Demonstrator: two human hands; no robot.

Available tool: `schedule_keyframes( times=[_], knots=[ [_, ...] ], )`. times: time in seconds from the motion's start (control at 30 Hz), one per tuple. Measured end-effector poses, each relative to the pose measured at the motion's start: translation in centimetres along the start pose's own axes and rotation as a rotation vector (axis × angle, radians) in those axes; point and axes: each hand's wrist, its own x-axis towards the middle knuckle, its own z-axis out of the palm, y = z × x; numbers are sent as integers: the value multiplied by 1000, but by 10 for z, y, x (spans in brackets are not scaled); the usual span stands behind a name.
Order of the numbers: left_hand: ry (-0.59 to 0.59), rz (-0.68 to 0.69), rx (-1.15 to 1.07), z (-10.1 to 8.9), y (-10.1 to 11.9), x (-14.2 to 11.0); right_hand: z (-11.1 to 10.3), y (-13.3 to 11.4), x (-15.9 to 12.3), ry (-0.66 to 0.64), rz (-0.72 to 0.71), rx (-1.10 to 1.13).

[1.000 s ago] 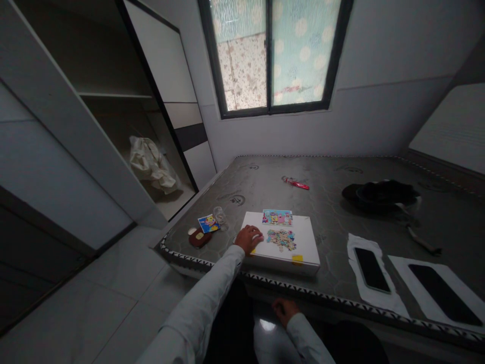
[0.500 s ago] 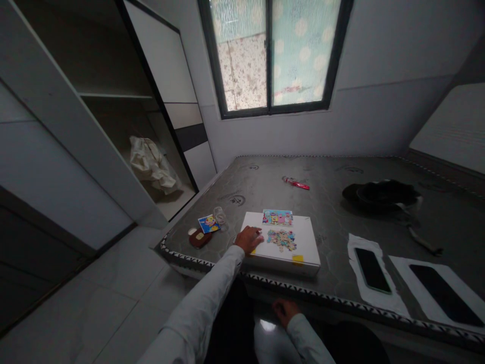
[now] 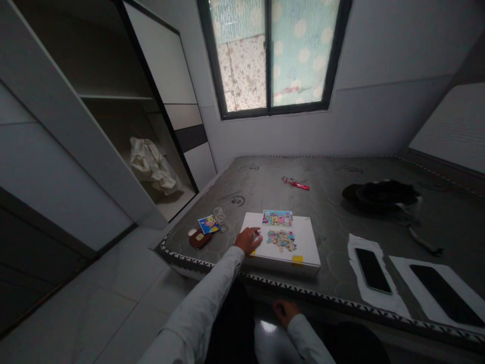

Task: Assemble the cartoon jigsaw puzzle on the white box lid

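Left hand [image 3: 248,240] is lying half-curled on the near left part of a white box [image 3: 306,242], its fingertips just short of the jigsaw pieces [image 3: 280,240]; whether it is pinching anything cannot be told. Right hand [image 3: 285,311] is hanging loosely curled below the mattress [image 3: 265,174] edge, showing nothing held, though shadow is hiding part of it. The pieces are sitting joined in a cluster on the box, with a picture card [image 3: 277,217] lying along its far edge, seemingly kept in sight as a reference. Beside the box, a small card [image 3: 208,224], a glass [image 3: 220,218] and a brown dish [image 3: 200,239] are sitting on the mattress. Two phones [image 3: 372,270] are lying on white sheets [image 3: 379,298], apparently for protection; no writing is legible.
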Motion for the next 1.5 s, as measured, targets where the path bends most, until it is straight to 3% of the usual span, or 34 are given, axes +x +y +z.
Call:
schedule_keyframes(
  times=[0.3,0.6,0.9,1.17,1.5],
  knots=[
    [20,-30,-42,1,-1,-2,-1,-3,0,0,-7,-9],
    [204,-218,10,2,-2,-4,-1,-3,-1,-7,12,-15],
    [197,-315,54,-1,2,-1,-1,-3,0,-3,19,-25],
    [159,-285,62,-5,4,-2,-1,-4,0,-10,16,-22],
    [-4,-47,29,-6,1,-5,0,-5,0,-11,13,2]
  ],
)
